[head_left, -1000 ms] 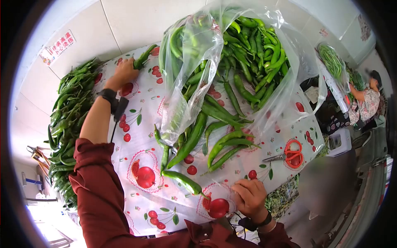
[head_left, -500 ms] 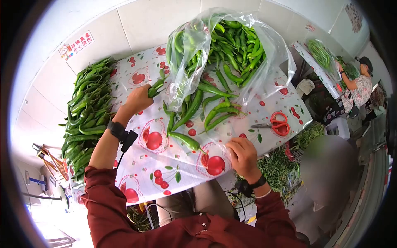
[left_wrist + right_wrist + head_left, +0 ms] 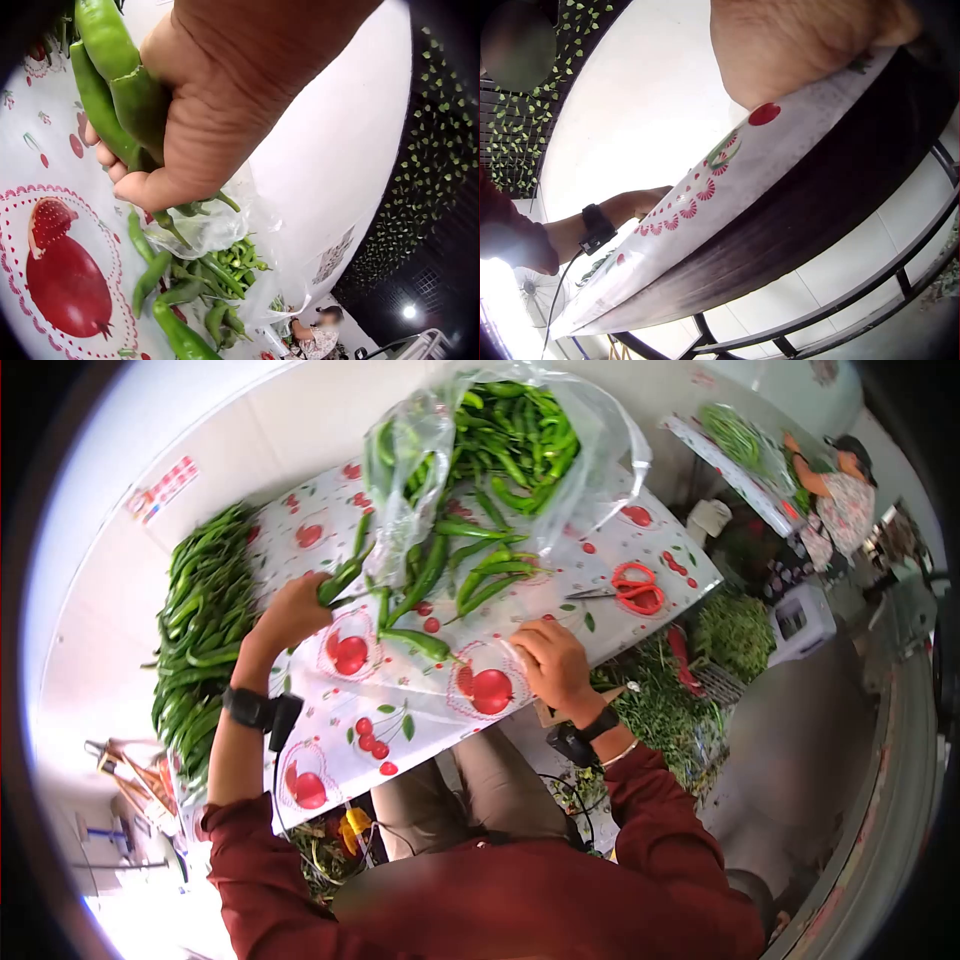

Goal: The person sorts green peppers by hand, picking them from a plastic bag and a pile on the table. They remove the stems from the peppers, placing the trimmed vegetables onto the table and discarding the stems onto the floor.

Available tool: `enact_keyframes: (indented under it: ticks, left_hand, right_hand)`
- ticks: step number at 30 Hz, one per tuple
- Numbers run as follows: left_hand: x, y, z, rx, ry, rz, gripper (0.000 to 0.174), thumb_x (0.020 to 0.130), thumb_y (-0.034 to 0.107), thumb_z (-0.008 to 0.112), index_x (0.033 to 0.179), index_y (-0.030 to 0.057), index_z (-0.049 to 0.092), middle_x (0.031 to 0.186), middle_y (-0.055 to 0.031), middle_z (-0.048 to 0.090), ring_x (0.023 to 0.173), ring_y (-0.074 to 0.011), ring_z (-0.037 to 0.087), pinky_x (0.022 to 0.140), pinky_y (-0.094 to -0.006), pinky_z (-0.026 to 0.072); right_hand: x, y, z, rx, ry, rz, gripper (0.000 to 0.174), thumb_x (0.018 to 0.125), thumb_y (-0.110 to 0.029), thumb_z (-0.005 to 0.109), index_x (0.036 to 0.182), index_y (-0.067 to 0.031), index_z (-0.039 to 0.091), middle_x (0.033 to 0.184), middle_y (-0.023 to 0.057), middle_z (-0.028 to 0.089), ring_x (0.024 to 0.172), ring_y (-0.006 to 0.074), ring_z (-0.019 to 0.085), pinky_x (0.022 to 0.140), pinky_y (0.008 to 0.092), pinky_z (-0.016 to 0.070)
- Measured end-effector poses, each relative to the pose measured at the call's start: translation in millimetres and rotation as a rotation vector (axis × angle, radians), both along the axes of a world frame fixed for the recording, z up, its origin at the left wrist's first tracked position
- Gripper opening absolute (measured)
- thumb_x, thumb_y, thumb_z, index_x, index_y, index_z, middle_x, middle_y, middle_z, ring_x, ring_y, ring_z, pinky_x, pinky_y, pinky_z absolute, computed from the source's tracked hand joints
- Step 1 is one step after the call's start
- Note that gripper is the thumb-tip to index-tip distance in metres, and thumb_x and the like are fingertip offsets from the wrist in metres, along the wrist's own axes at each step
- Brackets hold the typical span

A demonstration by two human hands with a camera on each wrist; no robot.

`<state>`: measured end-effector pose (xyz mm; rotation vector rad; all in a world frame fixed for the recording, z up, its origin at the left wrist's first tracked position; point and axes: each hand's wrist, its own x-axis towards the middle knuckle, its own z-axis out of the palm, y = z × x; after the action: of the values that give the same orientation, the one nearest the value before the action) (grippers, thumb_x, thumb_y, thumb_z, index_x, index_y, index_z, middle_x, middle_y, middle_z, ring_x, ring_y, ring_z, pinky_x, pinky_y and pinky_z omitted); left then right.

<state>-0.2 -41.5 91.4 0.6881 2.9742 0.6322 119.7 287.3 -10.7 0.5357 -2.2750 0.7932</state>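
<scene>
My left hand (image 3: 298,608) grips a few green chili peppers (image 3: 345,575) over the left part of the table. Close up in the left wrist view, two thick pods (image 3: 124,94) lie between thumb and fingers, with stems poking out below the hand. Loose peppers (image 3: 428,575) lie just to its right, before the mouth of a clear plastic bag (image 3: 615,455) full of chili peppers (image 3: 510,435). My right hand (image 3: 553,658) rests at the table's front edge, fingers loosely bent and holding nothing.
A long heap of green peppers (image 3: 205,630) lines the table's left end. Orange-handled scissors (image 3: 635,592) lie on the right side of the patterned tablecloth (image 3: 440,700). Leafy scraps (image 3: 665,705) cover the floor beyond. Another person (image 3: 845,500) works at a second table.
My left hand has come from the far left of the table toward me, holding peppers. The right hand stays at the front edge. The head view has shifted.
</scene>
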Motion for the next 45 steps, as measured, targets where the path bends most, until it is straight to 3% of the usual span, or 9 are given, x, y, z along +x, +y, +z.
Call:
enact_keyframes:
  ticks: [2, 5, 11, 17, 23, 30, 35, 38, 45]
  left_hand:
    - [6, 0, 7, 0.046, -0.012, 0.036, 0.032, 0.064, 0.01, 0.058, 0.095, 0.0019, 0.059, 0.074, -0.0164, 0.061, 0.067, -0.032, 0.058, 0.063, -0.0373, 0.0459]
    - [19, 17, 16, 0.762, -0.472, 0.083, 0.031, 0.072, 0.007, 0.058, 0.102, -0.0008, 0.057, 0.07, -0.003, 0.056, 0.06, -0.0115, 0.054, 0.058, -0.0235, 0.0435]
    - [57, 81, -1, 1.196, -0.635, -0.009, 0.039, 0.072, 0.011, 0.063, 0.107, -0.0027, 0.052, 0.075, -0.005, 0.057, 0.069, -0.0145, 0.057, 0.063, -0.0256, 0.0472]
    - [76, 157, -21, 1.521, -0.691, -0.012, 0.022, 0.076, 0.008, 0.061, 0.096, 0.0013, 0.056, 0.082, -0.0049, 0.059, 0.07, -0.0137, 0.057, 0.065, -0.0278, 0.0486]
    - [83, 181, -31, 1.585, -0.792, 0.038, 0.02, 0.078, 0.008, 0.059, 0.097, 0.0016, 0.056, 0.082, -0.0053, 0.059, 0.07, -0.0143, 0.057, 0.063, -0.0273, 0.0488]
    - [91, 204, -45, 1.541, -0.746, 0.015, 0.022, 0.082, 0.017, 0.061, 0.099, 0.0036, 0.058, 0.087, -0.0009, 0.059, 0.078, -0.0109, 0.056, 0.071, -0.027, 0.0468]
    - [97, 211, -44, 1.457, -0.884, -0.119, 0.049, 0.082, 0.023, 0.065, 0.121, 0.0028, 0.044, 0.11, -0.0069, 0.052, 0.102, -0.0158, 0.049, 0.088, -0.0295, 0.0397]
    - [92, 205, -45, 1.331, -0.77, -0.345, 0.082, 0.078, 0.038, 0.066, 0.137, 0.001, 0.022, 0.129, -0.0194, 0.039, 0.12, -0.0235, 0.037, 0.101, -0.0345, 0.0281]
    - [37, 128, -52, 1.541, -0.656, -0.09, 0.038, 0.09, 0.034, 0.049, 0.11, 0.0024, 0.054, 0.093, -0.0058, 0.06, 0.087, -0.0153, 0.057, 0.082, -0.0299, 0.046]
  right_hand:
    - [1, 0, 2, 0.007, -0.018, -0.02, 0.01, 0.072, -0.003, 0.059, 0.082, -0.0058, 0.059, 0.082, 0.006, 0.058, 0.076, 0.0276, 0.056, 0.067, 0.0364, 0.0455]
    - [-3, 3, -3, 0.02, 0.016, 0.007, 0.013, 0.072, -0.007, 0.06, 0.085, -0.007, 0.058, 0.081, 0.0066, 0.057, 0.076, 0.0269, 0.055, 0.067, 0.0377, 0.0441]
    - [-1, 2, 25, -0.317, -0.229, 0.142, 0.032, 0.076, -0.023, 0.065, 0.099, -0.0042, 0.054, 0.091, 0.0108, 0.057, 0.084, 0.0252, 0.057, 0.072, 0.0344, 0.0451]
    - [6, -30, 50, -0.501, -0.376, 0.385, 0.056, 0.073, -0.026, 0.072, 0.113, -0.0017, 0.041, 0.1, 0.0118, 0.054, 0.093, 0.0209, 0.055, 0.075, 0.0338, 0.0457]
    - [1, -24, 45, -0.628, -0.52, 0.468, 0.06, 0.073, -0.013, 0.07, 0.12, -0.0016, 0.034, 0.105, 0.0085, 0.048, 0.091, 0.0144, 0.052, 0.075, 0.029, 0.0457]
    - [4, -16, 55, -0.543, -0.548, 0.239, 0.066, 0.062, -0.009, 0.065, 0.121, -0.0025, 0.035, 0.104, 0.0151, 0.053, 0.097, 0.026, 0.053, 0.082, 0.0334, 0.0429]
    - [8, 8, 46, -0.576, -0.538, 0.247, 0.058, 0.062, -0.008, 0.065, 0.114, -0.0025, 0.041, 0.101, 0.0129, 0.054, 0.095, 0.0238, 0.054, 0.08, 0.034, 0.0433]
    - [19, 33, 63, -0.813, -0.636, 0.212, 0.051, 0.063, -0.006, 0.065, 0.109, -0.0035, 0.043, 0.089, 0.0037, 0.05, 0.081, 0.0121, 0.049, 0.071, 0.0279, 0.0433]
    - [1, 155, 74, -0.659, -0.279, -0.212, 0.042, 0.067, -0.004, 0.063, 0.105, -0.0008, 0.045, 0.085, 0.0041, 0.054, 0.072, 0.0131, 0.053, 0.065, 0.0256, 0.0452]
